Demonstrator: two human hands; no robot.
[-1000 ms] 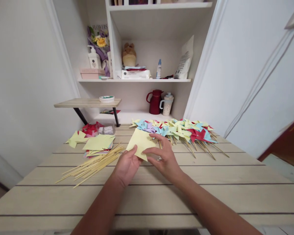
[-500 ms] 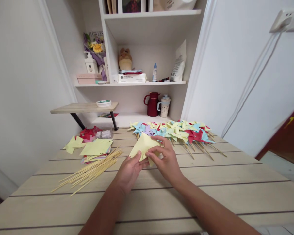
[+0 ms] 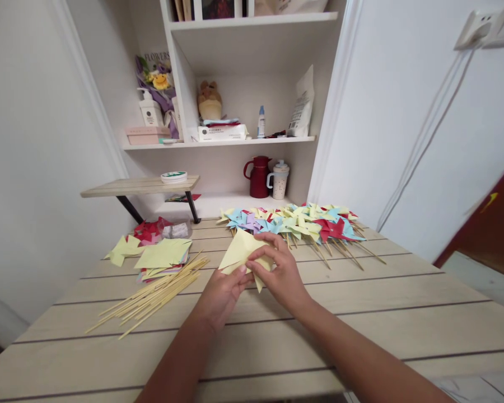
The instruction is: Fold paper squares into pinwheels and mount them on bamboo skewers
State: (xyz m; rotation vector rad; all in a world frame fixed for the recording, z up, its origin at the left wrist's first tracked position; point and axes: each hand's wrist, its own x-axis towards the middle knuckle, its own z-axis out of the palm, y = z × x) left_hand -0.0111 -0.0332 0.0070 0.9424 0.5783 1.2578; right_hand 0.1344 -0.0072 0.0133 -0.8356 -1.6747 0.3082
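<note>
Yellow paper (image 3: 240, 253) | lower corner hidden by right hand (image 3: 279, 273), left hand (image 3: 222, 291)

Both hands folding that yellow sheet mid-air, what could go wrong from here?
1. The yellow paper sheet is pinched only by the fingertips of the left hand and right hand; a slip may crease it off-line.
2. The finished paper pinwheels lie just behind the right hand; a reach forward might knock them.
3. The loose bamboo sticks near the left forearm could roll off the table.
</note>
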